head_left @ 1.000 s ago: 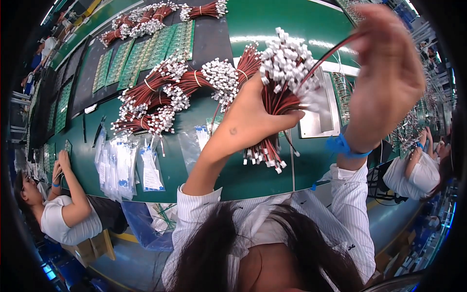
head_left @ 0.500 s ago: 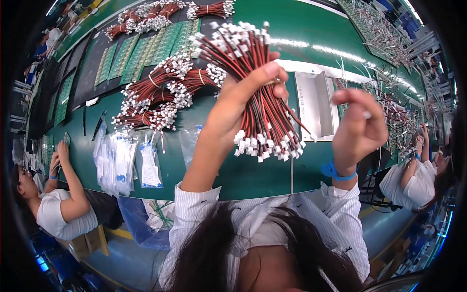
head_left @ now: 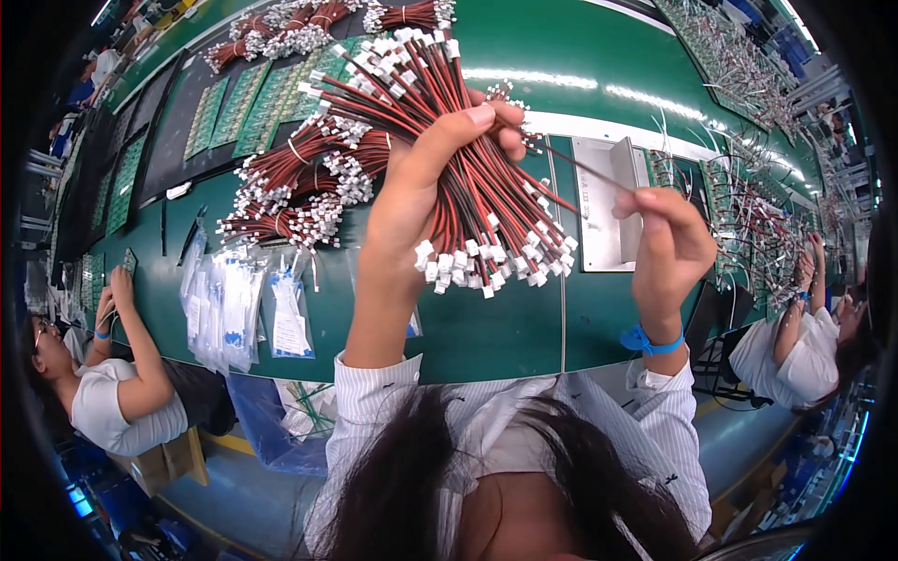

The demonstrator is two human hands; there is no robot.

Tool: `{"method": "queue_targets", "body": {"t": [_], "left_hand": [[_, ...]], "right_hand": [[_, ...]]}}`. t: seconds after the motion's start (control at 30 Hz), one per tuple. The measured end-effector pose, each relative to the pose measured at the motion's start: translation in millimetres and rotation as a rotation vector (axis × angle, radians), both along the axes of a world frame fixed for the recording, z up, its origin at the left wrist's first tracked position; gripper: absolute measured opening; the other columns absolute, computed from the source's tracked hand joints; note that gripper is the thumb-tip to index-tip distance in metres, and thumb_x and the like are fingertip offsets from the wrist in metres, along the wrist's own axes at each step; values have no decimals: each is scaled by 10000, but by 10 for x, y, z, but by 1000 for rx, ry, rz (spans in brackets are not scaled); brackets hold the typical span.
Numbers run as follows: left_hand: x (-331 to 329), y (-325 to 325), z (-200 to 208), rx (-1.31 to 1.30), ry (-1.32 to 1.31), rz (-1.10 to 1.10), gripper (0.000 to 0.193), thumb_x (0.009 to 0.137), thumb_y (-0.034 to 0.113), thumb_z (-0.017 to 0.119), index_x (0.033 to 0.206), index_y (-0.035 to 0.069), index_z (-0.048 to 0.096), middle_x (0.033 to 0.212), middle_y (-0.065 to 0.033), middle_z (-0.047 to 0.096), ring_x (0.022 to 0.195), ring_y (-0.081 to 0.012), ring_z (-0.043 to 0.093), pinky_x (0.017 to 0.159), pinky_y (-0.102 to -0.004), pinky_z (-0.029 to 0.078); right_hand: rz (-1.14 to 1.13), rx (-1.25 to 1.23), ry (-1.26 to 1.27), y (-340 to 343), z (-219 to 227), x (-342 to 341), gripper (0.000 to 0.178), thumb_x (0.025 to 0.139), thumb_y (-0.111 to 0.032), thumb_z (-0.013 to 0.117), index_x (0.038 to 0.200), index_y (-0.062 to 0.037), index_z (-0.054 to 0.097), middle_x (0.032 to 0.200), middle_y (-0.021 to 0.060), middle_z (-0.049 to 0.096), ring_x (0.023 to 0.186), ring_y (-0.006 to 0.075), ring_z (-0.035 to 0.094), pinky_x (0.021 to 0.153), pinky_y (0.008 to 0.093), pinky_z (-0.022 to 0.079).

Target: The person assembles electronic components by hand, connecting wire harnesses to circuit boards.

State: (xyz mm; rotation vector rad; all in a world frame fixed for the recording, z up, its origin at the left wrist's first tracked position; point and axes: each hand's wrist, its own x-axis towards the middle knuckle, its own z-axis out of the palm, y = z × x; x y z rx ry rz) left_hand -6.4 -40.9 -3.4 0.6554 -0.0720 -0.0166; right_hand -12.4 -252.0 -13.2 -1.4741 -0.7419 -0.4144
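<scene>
Above the green bench [head_left: 505, 341], hands [head_left: 416, 178] [head_left: 672, 234] clasp a wire bundle [head_left: 472, 192], left; pinch a lead [head_left: 594, 171], right.

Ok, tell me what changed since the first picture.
The right hand has come down toward the body; a thin wire runs to its fingers. The left hand still grips the wire bundle, its top now tilted left. The plastic bags stayed put.
</scene>
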Motion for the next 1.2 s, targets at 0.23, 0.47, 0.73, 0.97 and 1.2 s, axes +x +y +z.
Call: {"method": "queue_targets", "body": {"t": [0.23, 0.47, 0.73, 0.97, 1.2], "left_hand": [[-5, -19, -16, 53, 23, 20, 188, 826, 94, 566, 963, -27, 522, 936, -173, 629, 796, -197, 622, 729, -304, 518], [-54, -66, 43, 123, 6, 112, 204, 820, 89, 569, 963, -40, 504, 942, -207, 618, 831, -213, 629, 728, -304, 525], [-57, -65, 58, 141, -1, 115, 181, 820, 83, 574, 940, -43, 522, 929, -198, 625, 817, -209, 630, 721, -297, 522], [-35, -25, 54, 140, 16, 145, 152, 815, 45, 576, 929, -45, 529, 910, -197, 637, 793, -209, 636, 726, -291, 514], [-38, -49, 44, 145, -4, 152, 195, 816, 15, 558, 986, -52, 489, 931, -205, 631, 827, -214, 634, 736, -293, 516]], "right_hand": [[52, 71, 157, -68, -1, 101, 170, 868, -10, 489, 978, 83, 579, 856, 169, 631, 777, 214, 626, 707, 320, 507], [142, 170, 314, -132, 7, 154, 182, 869, -33, 494, 984, 75, 585, 839, 147, 624, 764, 188, 597, 710, 303, 473], [134, 139, 355, -149, 0, 181, 168, 866, -9, 495, 976, 71, 594, 844, 138, 630, 757, 173, 588, 714, 286, 470], [-99, -220, -32, -141, 65, 160, 188, 805, 114, 507, 951, 62, 613, 881, 157, 651, 776, 191, 627, 692, 284, 503], [-220, -224, -116, -113, 32, 133, 171, 822, 86, 526, 977, 61, 594, 913, 146, 637, 808, 198, 631, 751, 281, 502]]}}
